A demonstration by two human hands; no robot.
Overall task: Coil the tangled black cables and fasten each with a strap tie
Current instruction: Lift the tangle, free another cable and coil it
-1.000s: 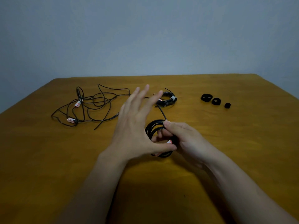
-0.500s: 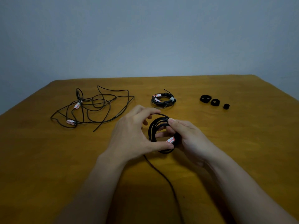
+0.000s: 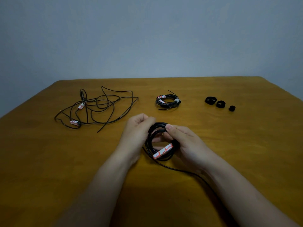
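While the left hand (image 3: pixel 136 130) and right hand (image 3: pixel 185 143) grip the round black coil (image 3: pixel 149 141), its thin tail (image 3: pixel 188 172) trails.

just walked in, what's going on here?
A person is coiling black cables by hand at a table. The right hand grips the coil and the left hand pinches its upper edge. A loose tail trails toward the camera, so this one isn't tied yet. One tied coil lies behind, a tangle sits far left, and three strap ties far right.
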